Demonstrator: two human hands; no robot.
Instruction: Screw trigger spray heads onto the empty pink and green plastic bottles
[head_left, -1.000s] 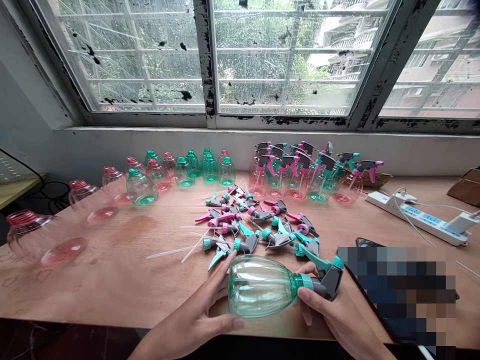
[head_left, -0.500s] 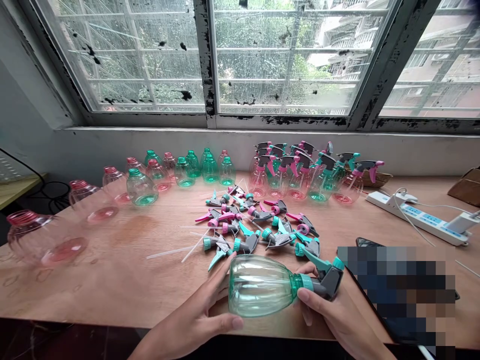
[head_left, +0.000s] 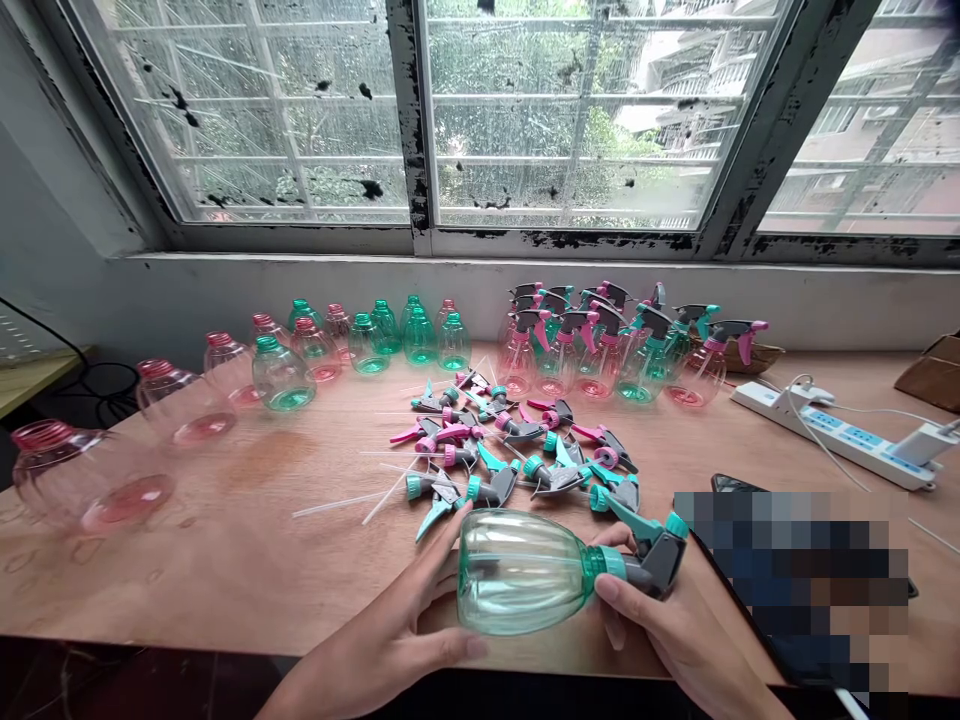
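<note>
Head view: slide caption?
Left hand and right hand hold a translucent green plastic bottle sideways, grey-and-teal trigger sprayer at its neck.

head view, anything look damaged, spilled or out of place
Mainly the window frame: ragged black patches break its grey surface, as if paint peeled. The spray heads lie jumbled on the table; no spill shows.

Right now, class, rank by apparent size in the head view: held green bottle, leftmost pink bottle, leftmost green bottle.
1. Held green bottle
2. Leftmost pink bottle
3. Leftmost green bottle
Nearness to the camera may enlarge the first two, so true sizes are unsure.
</note>
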